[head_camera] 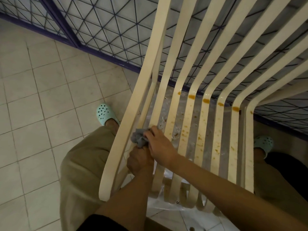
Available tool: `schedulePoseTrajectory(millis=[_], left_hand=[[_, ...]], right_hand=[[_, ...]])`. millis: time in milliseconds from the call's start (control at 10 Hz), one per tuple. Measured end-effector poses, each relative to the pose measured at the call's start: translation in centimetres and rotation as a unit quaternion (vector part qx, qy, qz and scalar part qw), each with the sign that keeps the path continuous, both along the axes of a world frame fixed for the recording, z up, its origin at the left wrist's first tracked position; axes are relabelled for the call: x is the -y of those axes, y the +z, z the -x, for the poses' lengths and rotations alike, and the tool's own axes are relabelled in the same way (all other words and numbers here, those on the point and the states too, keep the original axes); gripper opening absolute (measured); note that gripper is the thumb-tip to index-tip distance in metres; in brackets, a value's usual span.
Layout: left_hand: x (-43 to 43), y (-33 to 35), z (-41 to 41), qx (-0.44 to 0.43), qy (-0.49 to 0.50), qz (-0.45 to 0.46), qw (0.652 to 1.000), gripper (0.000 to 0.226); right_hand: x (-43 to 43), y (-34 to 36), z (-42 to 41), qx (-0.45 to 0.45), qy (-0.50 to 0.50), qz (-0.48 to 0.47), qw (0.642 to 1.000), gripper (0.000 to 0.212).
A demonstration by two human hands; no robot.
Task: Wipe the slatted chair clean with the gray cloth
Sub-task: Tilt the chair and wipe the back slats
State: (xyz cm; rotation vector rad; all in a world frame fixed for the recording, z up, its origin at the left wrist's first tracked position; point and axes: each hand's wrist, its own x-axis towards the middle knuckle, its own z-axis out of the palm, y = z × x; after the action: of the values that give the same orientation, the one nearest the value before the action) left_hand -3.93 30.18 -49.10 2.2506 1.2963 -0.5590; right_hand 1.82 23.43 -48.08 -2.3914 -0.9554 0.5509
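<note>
Soft, bunched gray cloth [139, 139] is clutched by both the right hand [160, 145] and left hand [139, 160] against the stiff, light-looking cream plastic slatted chair [206, 130].

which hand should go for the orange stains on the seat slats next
Probably the right hand: it grips the gray cloth on the leftmost slats, nearer the orange stains to its right. The left hand sits lower, beside the cloth's near end.

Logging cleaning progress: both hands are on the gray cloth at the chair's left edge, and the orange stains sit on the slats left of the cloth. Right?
Not quite. The head view shows the orange stains on slats right of the gray cloth, not left. Both the left hand and right hand hold it.
</note>
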Motion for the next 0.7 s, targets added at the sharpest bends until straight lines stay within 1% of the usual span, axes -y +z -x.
schedulePoseTrajectory(millis=[100, 200, 300, 400, 500, 600, 700], left_hand=[[0.0, 0.3, 0.1, -0.009, -0.001, 0.005, 1.000, 0.044], [0.1, 0.3, 0.2, 0.006, 0.006, -0.004, 1.000, 0.042], [-0.3, 0.2, 0.2, 0.023, 0.012, 0.042, 0.999, 0.043], [-1.3, 0.4, -1.3, 0.078, 0.034, 0.100, 0.991, 0.046], [-1.4, -0.2, -5.5, 0.098, 0.008, 0.102, 0.990, 0.040], [-0.7, 0.1, -8.7, 0.101, -0.037, 0.063, 0.992, 0.035], [-0.3, -0.5, -8.7, 0.111, -0.034, 0.016, 0.993, 0.042]], right_hand=[[0.0, 0.1, -0.5, 0.001, 0.012, 0.004, 1.000, 0.017], [0.0, 0.0, -2.0, 0.023, 0.046, 0.018, 0.999, 0.017], [0.0, 0.0, -4.7, 0.028, 0.031, 0.019, 0.999, 0.021], [-0.3, -0.3, -7.8, 0.028, 0.016, 0.018, 0.999, 0.021], [-0.3, -0.6, -10.1, 0.025, 0.015, 0.020, 0.999, 0.023], [-0.2, -0.8, -11.8, 0.034, 0.026, 0.024, 0.999, 0.025], [-0.3, -0.7, -14.6, 0.057, 0.024, 0.031, 0.998, 0.027]])
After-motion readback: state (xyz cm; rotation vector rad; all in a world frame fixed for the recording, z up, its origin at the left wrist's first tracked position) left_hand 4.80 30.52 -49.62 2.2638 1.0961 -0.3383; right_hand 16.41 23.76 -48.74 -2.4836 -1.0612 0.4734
